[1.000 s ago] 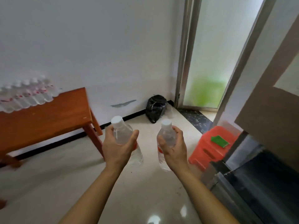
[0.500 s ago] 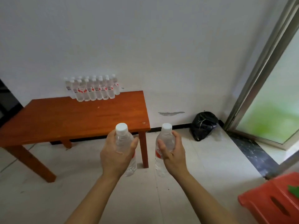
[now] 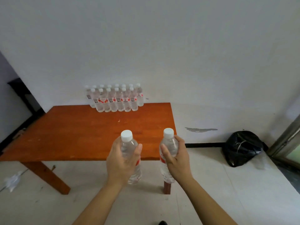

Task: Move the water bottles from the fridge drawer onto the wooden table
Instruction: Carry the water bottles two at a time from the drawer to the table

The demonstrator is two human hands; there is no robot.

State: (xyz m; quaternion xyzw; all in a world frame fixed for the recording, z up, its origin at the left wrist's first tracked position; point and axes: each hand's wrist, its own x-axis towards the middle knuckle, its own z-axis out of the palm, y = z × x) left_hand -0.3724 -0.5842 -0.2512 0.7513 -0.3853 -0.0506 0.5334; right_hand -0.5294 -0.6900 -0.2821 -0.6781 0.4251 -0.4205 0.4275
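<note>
My left hand [image 3: 121, 161] grips a clear water bottle [image 3: 128, 143] with a white cap and red label, held upright. My right hand [image 3: 177, 157] grips a second such water bottle [image 3: 168, 142], also upright. Both are held in the air just before the near edge of the wooden table [image 3: 78, 135], toward its right end. Several matching bottles [image 3: 115, 99] stand in two rows at the table's back edge against the white wall. The fridge drawer is out of view.
A black plastic bag [image 3: 241, 147] lies on the floor by the wall at the right, near a metal door frame [image 3: 285, 138]. A crumpled clear wrapper [image 3: 13, 181] lies on the floor at the left. A dark opening [image 3: 21, 98] is at the far left.
My view has swung left, bringing the table to the centre and closer; the red stool and fridge have left the frame. Both hands keep hold of their bottles and are now at the table's edge.
</note>
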